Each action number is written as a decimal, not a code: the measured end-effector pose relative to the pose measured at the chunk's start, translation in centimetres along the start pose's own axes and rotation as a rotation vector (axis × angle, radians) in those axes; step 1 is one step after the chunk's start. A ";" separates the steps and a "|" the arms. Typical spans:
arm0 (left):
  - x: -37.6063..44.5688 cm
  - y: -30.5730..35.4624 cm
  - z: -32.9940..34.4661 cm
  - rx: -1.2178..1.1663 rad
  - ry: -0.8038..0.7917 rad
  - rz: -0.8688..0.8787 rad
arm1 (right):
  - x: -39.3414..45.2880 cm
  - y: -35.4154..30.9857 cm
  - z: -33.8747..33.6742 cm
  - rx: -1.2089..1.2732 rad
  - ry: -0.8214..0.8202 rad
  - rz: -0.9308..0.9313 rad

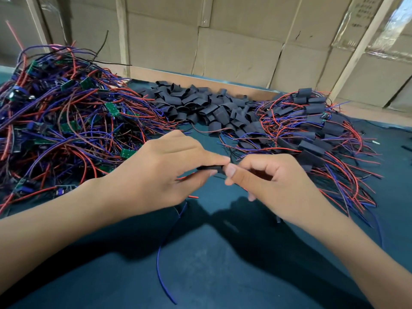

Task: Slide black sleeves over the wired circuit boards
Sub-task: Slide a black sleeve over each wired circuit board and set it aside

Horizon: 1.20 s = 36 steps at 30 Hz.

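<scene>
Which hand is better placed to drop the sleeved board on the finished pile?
Probably the right hand: the finished pile lies just beyond it, while the left hand sits beside the bare boards.

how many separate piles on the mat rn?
3. Bare wired boards far left; empty black sleeves back centre; sleeved boards right. The right two overlap at the edges. One more sleeve is pinched between left hand and right hand.

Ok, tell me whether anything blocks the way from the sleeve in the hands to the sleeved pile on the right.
Nothing visible does. Both the left hand and right hand pinch the black sleeve; only bare mat and loose wire ends lie before the sleeved pile.
</scene>
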<state>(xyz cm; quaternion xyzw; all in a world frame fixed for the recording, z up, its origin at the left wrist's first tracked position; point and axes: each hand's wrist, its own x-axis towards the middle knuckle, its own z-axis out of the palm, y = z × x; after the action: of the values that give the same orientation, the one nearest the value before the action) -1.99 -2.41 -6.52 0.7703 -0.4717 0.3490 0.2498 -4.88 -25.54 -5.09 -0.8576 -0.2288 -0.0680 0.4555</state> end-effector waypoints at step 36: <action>-0.1 -1.2 -2.5 0.051 0.230 -0.187 | 0.6 1.3 -2.8 0.086 0.499 -0.293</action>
<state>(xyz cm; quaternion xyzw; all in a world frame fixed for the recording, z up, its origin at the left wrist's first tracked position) -1.68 -0.11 -5.07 0.7720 -0.3570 0.4219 0.3140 -3.47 -28.25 -4.20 -0.7523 -0.2337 -0.3321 0.5188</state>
